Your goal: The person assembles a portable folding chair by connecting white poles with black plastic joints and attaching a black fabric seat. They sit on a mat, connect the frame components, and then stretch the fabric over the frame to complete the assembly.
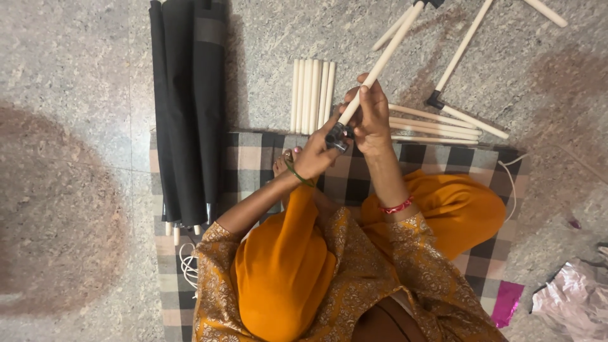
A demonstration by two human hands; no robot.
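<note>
Head view, left to right: a roll of black fabric (pixel 188 107) lies on the stone floor (pixel 69 95), its near end on a checked mat (pixel 253 158). Right of it, a row of loose rods (pixel 311 95) lies side by side. At centre the left hand (pixel 315 154) pinches a black connector (pixel 337 136) on the near end of a pale rod (pixel 383 60); the right hand (pixel 368 114) is wrapped shut around the rod just above. The rod slants up and away to the right. It looks light, stiff and smooth, so it is best held close to the connector. More rods (pixel 434 123) lie fanned right of the hands, with joined ones (pixel 465 114) farther off.
</note>
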